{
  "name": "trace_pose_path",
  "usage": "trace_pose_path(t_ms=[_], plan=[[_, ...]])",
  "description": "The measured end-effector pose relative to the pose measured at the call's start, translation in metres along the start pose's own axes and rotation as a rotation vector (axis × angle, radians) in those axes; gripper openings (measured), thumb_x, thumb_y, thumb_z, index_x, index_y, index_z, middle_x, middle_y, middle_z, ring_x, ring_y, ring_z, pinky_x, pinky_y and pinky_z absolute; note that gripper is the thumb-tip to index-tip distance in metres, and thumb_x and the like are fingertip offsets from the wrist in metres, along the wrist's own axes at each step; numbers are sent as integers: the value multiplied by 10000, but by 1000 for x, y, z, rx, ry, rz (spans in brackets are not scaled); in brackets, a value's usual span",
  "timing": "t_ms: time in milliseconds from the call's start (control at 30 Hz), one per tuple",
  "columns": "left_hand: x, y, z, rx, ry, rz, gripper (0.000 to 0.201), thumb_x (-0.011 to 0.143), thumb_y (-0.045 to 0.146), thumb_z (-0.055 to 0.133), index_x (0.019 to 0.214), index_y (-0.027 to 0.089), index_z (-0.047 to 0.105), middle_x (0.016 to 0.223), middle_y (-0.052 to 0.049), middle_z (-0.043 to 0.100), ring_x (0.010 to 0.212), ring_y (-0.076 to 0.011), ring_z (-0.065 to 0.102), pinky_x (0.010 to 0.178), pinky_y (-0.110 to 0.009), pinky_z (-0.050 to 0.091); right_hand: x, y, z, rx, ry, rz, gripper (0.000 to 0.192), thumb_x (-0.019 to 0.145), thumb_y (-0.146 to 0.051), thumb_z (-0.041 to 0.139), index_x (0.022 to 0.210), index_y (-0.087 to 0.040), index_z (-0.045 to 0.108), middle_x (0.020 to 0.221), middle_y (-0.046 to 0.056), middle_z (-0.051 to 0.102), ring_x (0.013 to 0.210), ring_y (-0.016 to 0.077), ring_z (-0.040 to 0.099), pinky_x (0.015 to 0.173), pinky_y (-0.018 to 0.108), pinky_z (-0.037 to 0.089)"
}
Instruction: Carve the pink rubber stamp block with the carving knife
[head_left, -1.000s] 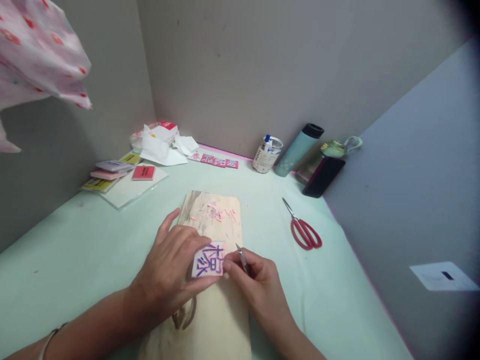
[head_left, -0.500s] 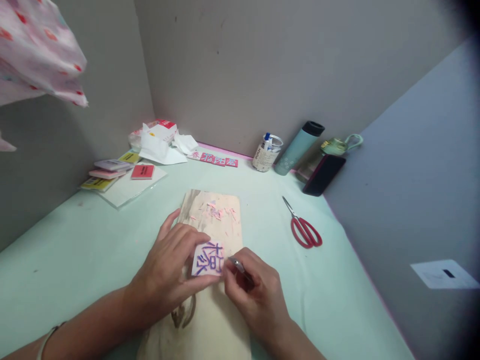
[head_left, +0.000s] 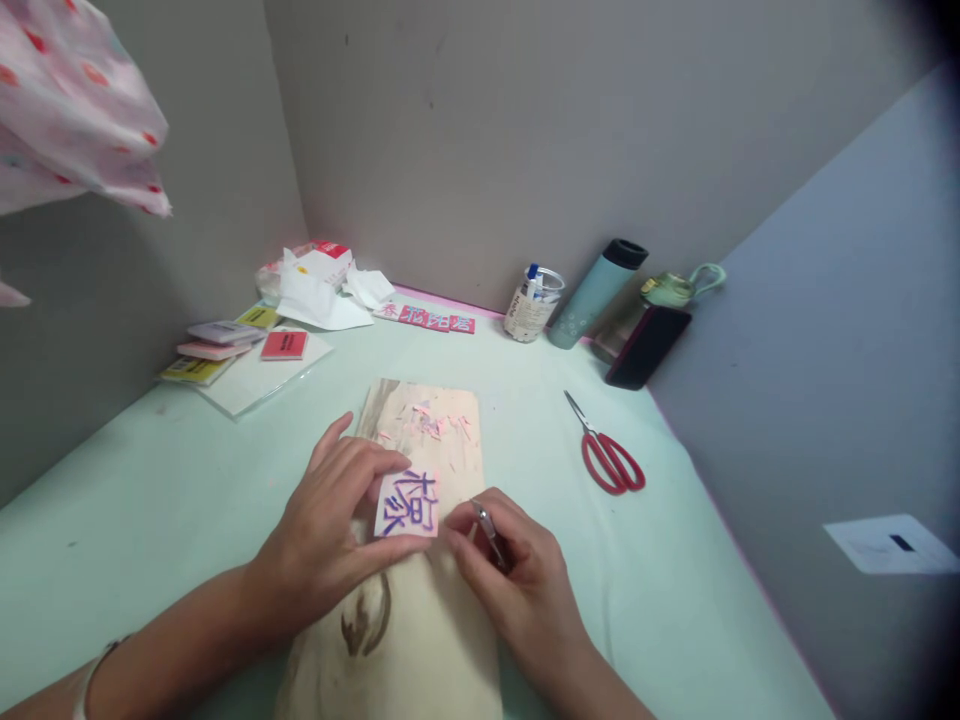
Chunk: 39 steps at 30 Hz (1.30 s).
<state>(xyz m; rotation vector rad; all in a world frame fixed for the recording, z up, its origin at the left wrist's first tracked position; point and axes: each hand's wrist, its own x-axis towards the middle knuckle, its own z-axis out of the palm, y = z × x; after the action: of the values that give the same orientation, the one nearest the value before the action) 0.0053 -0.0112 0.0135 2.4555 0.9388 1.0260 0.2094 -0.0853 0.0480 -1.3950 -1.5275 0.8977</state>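
Shifted slightly leftward, a white square block with purple lettering (head_left: 406,506) is clamped by the left hand (head_left: 319,525); the right hand's (head_left: 525,575) fingers pinch a slim silver metal knife (head_left: 491,535).

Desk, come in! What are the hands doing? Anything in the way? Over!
Left hand: pinching purple-marked square by its edges. Right hand: holding slim metal tool beside it. Nothing between them; pink shavings farther up wooden board, scissors off right.
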Motion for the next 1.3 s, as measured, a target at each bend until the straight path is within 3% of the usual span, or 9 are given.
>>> trace_pose_path(t_ms=[200,400,633,800,833,933,1033,1167,1300], plan=[[1,0,-2,-6,-70,7,469,891,481,744,1201,223,505,1033,-22,652,997,-238,624,1247,-589,132,2,5,-11,-10,-89,67,215,1037,-352,472,1119,-221,622,901,12,635,785,155,583,710,259,459],[2,-3,-2,15,-126,1,446,892,471,743,1184,212,527,949,-2,630,932,-219,619,1244,-578,117,3,17,-24,-214,-140,-14,218,1045,-267,441,1096,-236,651,934,23,594,800,149,561,711,267,422],[10,-20,-19,97,-117,-59,445,905,568,682,1162,220,579,931,-8,637,884,-231,618,1225,-592,134,5,15,-26,-228,-168,45,97,981,-246,547,926,-210,619,879,12,600,739,138,520,660,260,389],[13,-28,-30,137,-40,-96,499,875,622,687,1145,216,581,902,-1,599,808,-217,589,1223,-586,166,2,-5,-28,-7,-645,233,212,1030,-268,505,899,-200,657,819,-6,648,726,122,551,681,242,418],[13,-29,-31,139,-25,-97,505,875,626,684,1152,217,578,905,0,596,803,-216,587,1224,-583,171,2,-7,-28,31,-681,263,224,1040,-284,493,932,-200,671,828,-7,645,704,113,542,672,237,421],[14,-28,-31,125,-17,-107,510,870,626,690,1163,225,575,890,11,580,807,-214,581,1229,-574,177,6,-6,-27,101,-513,302,270,1062,-353,460,1052,-198,681,910,3,644,643,88,504,661,235,430],[13,-24,-25,50,-115,-112,470,865,576,723,1157,239,571,892,25,585,838,-210,590,1234,-557,165,11,0,-30,160,-316,295,304,1062,-419,472,1113,-194,670,952,14,660,617,83,474,647,241,423],[9,-17,-14,-42,-324,-95,425,820,477,796,1113,257,582,959,25,614,949,-221,612,1227,-551,127,10,2,-36,107,-314,261,355,1079,-459,426,1092,-218,687,925,15,660,717,122,537,686,254,439],[7,-15,-11,-39,-408,-85,406,812,418,815,1099,249,582,1030,3,630,1046,-242,598,1210,-530,148,6,2,-37,-39,-344,177,228,1067,-344,474,1077,-243,677,1035,22,682,946,169,608,829,282,463]])
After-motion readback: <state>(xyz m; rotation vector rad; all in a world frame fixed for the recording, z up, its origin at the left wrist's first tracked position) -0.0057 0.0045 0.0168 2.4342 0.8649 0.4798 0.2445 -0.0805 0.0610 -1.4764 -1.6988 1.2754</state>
